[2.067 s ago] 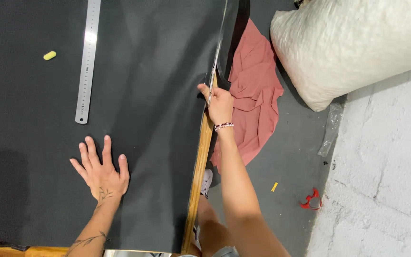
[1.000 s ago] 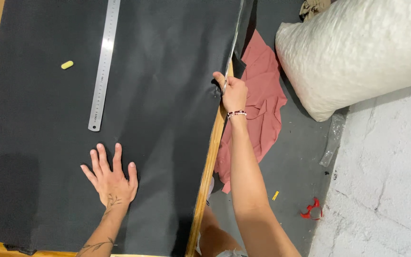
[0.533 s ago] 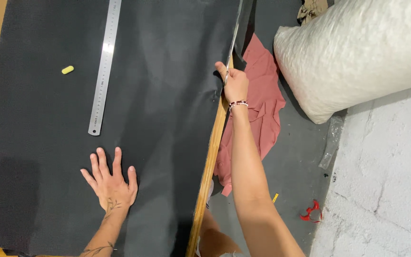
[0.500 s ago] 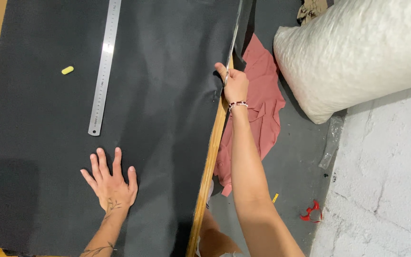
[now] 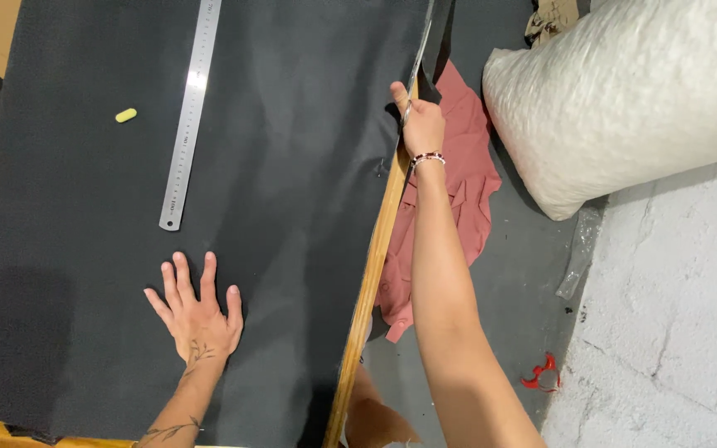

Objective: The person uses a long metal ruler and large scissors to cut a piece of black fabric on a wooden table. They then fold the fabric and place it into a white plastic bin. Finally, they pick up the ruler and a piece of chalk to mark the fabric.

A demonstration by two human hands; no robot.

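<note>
A large sheet of black fabric (image 5: 275, 166) covers a wooden table, whose edge (image 5: 371, 274) shows on the right. My left hand (image 5: 197, 311) lies flat on the fabric with its fingers spread and holds nothing. My right hand (image 5: 421, 124) reaches out along the right edge of the fabric. It is closed around a pair of metal scissors (image 5: 411, 83), whose thin blades point away from me along that edge. A beaded bracelet sits on the right wrist.
A long steel ruler (image 5: 191, 108) and a small yellow chalk (image 5: 126, 115) lie on the fabric at upper left. On the grey floor to the right are a reddish-pink cloth (image 5: 458, 191), a big white sack (image 5: 624, 91) and a small red scrap (image 5: 543, 373).
My right hand has moved farther away from me along the fabric's right edge with the scissors. The left hand has stayed flat on the fabric.
</note>
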